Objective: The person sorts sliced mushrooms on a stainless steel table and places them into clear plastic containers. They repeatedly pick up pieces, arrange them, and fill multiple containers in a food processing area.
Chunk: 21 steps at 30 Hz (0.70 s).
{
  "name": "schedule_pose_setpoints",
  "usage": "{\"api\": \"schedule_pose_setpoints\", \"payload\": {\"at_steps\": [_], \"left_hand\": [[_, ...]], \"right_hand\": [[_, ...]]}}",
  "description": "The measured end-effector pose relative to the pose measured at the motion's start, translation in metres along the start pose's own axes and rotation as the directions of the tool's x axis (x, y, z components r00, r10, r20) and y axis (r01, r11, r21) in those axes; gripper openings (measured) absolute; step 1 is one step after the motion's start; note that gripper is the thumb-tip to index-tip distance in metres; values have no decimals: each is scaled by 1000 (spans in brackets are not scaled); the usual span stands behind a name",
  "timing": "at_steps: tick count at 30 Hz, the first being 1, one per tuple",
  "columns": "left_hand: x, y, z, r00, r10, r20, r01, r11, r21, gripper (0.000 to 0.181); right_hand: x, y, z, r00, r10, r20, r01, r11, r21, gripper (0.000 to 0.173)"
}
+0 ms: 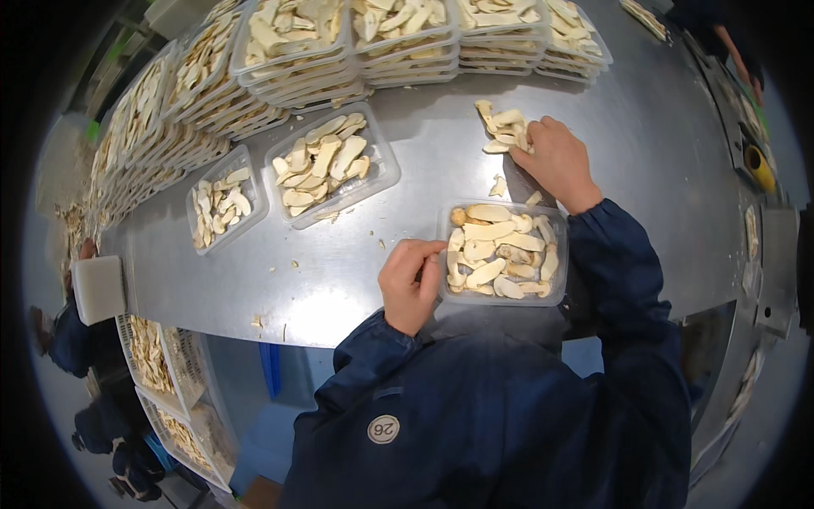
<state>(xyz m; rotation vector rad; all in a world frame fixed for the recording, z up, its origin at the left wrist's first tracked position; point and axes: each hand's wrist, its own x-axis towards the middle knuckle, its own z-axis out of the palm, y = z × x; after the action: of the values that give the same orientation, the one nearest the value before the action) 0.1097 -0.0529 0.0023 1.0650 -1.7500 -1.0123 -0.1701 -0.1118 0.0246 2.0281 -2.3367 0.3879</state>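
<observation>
A clear plastic tray (561, 280) of pale dried mushroom slices (486, 248) lies before me on the metal table. Against its left rim rests the index finger of my left hand (410, 280); the fingers are curled, and whether they pinch the rim is unclear. Beyond the tray, my right hand (559, 159) is at a small loose pile of mushroom slices (505, 130). Its thumb and fingers close around the pile's right end, partly hiding the slices there. A broken piece (498, 186) lies between pile and tray.
Left of me stand a larger tray (388, 168) and a smaller tray (257, 184), both with slices. Stacked filled trays (407, 60) line the far side of the metal table (331, 273). Crates (175, 407) of slices stand below left. Other people are at both sides.
</observation>
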Motion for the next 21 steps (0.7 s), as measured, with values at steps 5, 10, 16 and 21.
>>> {"api": "schedule_pose_setpoints", "payload": {"at_steps": [5, 10, 16, 21], "left_hand": [[-1, 2, 0, 1000, -4, -2, 4, 1000, 12, 15], [-2, 2, -1, 999, -28, 20, 28, 1000, 13, 15], [0, -4, 2, 999, 53, 10, -53, 998, 32, 16], [-1, -2, 2, 1000, 23, -7, -22, 999, 49, 17]], "right_hand": [[-9, 21, -12, 994, 74, 83, -82, 991, 104, 25], [-58, 29, -59, 984, 63, 168, -106, 958, 265, 20], [-97, 16, -58, 957, -79, 280, 23, 980, 197, 21], [-93, 19, -48, 981, -101, 168, 61, 972, 226, 24]]}}
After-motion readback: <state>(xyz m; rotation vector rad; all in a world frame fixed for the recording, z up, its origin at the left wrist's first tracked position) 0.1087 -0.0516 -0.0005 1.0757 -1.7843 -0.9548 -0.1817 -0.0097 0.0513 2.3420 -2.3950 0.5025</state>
